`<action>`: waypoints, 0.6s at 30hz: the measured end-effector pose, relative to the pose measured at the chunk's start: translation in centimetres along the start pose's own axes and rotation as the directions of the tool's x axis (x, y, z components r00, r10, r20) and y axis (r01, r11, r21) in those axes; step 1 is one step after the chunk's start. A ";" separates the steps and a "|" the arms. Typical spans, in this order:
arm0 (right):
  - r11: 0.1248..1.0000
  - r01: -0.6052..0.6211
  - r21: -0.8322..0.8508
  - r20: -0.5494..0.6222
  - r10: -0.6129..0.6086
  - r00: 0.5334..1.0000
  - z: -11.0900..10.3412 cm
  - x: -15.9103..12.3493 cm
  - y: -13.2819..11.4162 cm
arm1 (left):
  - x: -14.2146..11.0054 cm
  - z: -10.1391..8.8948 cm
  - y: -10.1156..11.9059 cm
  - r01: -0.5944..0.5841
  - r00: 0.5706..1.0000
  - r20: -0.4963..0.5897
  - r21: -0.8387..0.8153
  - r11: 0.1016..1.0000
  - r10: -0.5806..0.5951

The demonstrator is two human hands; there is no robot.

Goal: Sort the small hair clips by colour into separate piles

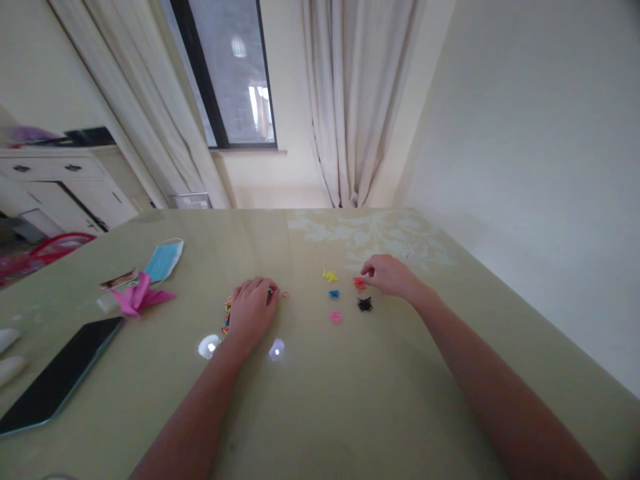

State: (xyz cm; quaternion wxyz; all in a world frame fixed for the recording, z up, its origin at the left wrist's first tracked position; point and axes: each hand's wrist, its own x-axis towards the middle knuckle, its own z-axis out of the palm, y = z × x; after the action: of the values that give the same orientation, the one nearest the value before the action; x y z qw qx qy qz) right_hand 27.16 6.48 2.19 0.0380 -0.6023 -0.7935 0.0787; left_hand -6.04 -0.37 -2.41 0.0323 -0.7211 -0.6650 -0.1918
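My left hand lies palm down on the table with its fingers curled over a mixed heap of small coloured bands. Some dark bits show between its thumb and forefinger, and one loose orange-red band lies just right of it. My right hand is in a pinch at a small red pile; whatever sits between its fingertips is too small to make out. Close by are separate small piles in yellow, blue, pink and black.
On the left of the glossy table lie a dark-screened phone or tablet, a pink folded-paper shape and a blue face mask. A wall borders the right side. Behind the table hang curtains beside a window.
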 end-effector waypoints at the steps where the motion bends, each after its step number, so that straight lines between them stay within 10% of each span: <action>1: 0.999 0.036 0.001 0.004 -0.036 0.999 0.0 0.0 0.1 | 0.0 0.0 0.0 -0.002 1.000 -0.010 -0.006 1.000 0.001; 18: 0.983 0.130 -0.130 -0.015 -0.133 0.991 1.6 0.3 -0.3 | 0.4 -0.5 0.4 0.087 0.991 -0.045 -0.469 0.879 -0.122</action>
State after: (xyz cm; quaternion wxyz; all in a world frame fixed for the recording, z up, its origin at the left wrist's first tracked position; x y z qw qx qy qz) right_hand 26.57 6.61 0.69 0.0135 -0.5507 -0.8344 0.0174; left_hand -5.73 -0.16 -1.77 -0.1277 -0.6632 -0.6360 -0.3734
